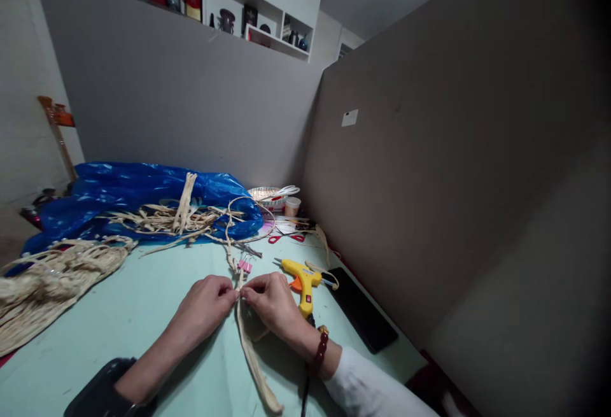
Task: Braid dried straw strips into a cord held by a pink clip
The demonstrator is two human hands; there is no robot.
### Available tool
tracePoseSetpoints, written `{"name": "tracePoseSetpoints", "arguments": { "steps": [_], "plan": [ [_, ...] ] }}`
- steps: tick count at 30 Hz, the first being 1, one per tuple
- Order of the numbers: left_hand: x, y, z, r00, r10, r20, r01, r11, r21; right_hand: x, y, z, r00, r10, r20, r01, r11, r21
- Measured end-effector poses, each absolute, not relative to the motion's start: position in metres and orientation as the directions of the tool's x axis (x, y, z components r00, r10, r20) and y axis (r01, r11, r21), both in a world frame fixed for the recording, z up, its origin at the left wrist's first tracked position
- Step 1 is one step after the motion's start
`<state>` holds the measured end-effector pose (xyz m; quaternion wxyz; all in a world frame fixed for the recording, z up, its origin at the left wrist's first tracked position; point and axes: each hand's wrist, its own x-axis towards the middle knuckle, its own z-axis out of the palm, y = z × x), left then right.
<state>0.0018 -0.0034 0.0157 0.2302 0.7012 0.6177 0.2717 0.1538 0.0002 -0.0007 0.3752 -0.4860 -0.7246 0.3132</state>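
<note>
My left hand and my right hand meet over the pale green table, both pinching a braided straw strand. The loose straw strips trail from my fingers toward me. The braid runs away from me, with pink binder clips clamped on it just beyond my fingertips. A dark red bead bracelet circles my right wrist.
A yellow glue gun lies right of my hands, a black phone beyond it. Red scissors, a cup and a bowl sit farther back. A blue plastic bag holds straw; a woven straw piece lies left. A grey partition stands right.
</note>
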Motion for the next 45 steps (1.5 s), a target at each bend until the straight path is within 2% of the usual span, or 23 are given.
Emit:
{"name": "tracePoseSetpoints", "arguments": {
  "steps": [3,6,9,12,17,19,21,23,26,28,30,31,32,34,36,41,45],
  "plan": [
    [0.01,-0.012,0.018,0.079,0.99,0.119,0.804,-0.134,0.579,0.153,-0.002,0.0,-0.252,0.912,0.322,0.523,0.409,-0.748],
    [0.023,-0.024,0.013,0.087,0.978,0.19,0.869,-0.167,0.466,0.154,-0.001,-0.001,-0.246,0.919,0.309,0.516,0.394,-0.76],
    [0.032,-0.033,0.007,0.153,0.964,0.216,0.894,-0.228,0.385,0.156,0.004,-0.003,-0.239,0.946,0.217,0.423,0.303,-0.854],
    [0.035,-0.036,0.003,0.232,0.956,0.18,0.906,-0.28,0.317,0.159,0.007,-0.003,-0.254,0.961,0.111,0.306,0.189,-0.933],
    [0.039,-0.042,-0.001,0.294,0.952,0.089,0.948,-0.302,0.101,0.162,0.005,-0.002,-0.369,0.927,0.071,0.08,0.108,-0.991],
    [0.042,-0.046,0.0,0.299,0.952,0.074,0.951,-0.303,0.066,0.161,0.004,-0.001,-0.375,0.926,0.038,0.039,0.057,-0.998],
    [0.043,-0.049,0.005,0.31,0.948,0.077,0.944,-0.317,0.097,0.159,0.004,0.0,-0.348,0.937,-0.019,0.028,-0.01,-1.0],
    [0.04,-0.048,0.014,0.309,0.944,0.119,0.928,-0.326,0.18,0.159,0.006,0.001,-0.336,0.94,-0.062,0.021,-0.058,-0.998],
    [0.026,-0.037,0.027,0.198,0.96,0.197,0.887,-0.261,0.381,0.161,0.008,0.003,-0.331,0.942,-0.047,0.013,-0.045,-0.999],
    [0.014,-0.024,0.029,0.148,0.973,0.178,0.803,-0.223,0.552,0.162,0.01,0.003,-0.325,0.945,-0.028,0.024,-0.022,-0.999],
    [0.005,-0.013,0.024,0.099,0.994,0.042,0.595,-0.093,0.798,0.162,0.01,0.003,-0.328,0.944,-0.032,0.024,-0.026,-0.999],
    [0.002,-0.008,0.019,0.122,0.99,-0.068,0.408,0.012,0.913,0.162,0.01,0.003,-0.341,0.94,-0.034,0.008,-0.034,-0.999],
    [0.001,-0.005,0.014,0.197,0.967,-0.16,0.233,0.112,0.966,0.161,0.01,0.003,-0.352,0.935,-0.036,-0.014,-0.044,-0.999],
    [0.002,-0.003,0.005,0.274,0.938,-0.214,0.006,0.221,0.975,0.161,0.01,0.003,-0.364,0.931,-0.037,-0.04,-0.056,-0.998],
    [0.004,-0.002,-0.002,0.285,0.931,-0.228,-0.091,0.263,0.96,0.161,0.009,0.004,-0.363,0.931,-0.038,-0.026,-0.051,-0.998],
    [0.006,-0.003,-0.001,0.293,0.908,-0.299,-0.156,0.354,0.922,0.16,0.008,0.004,-0.332,0.943,-0.012,0.05,0.005,-0.999],
    [0.008,-0.003,0.0,0.325,0.901,-0.288,-0.126,0.343,0.931,0.158,0.007,0.002,-0.386,0.922,0.014,0.01,0.02,-1.0]
  ]
}}
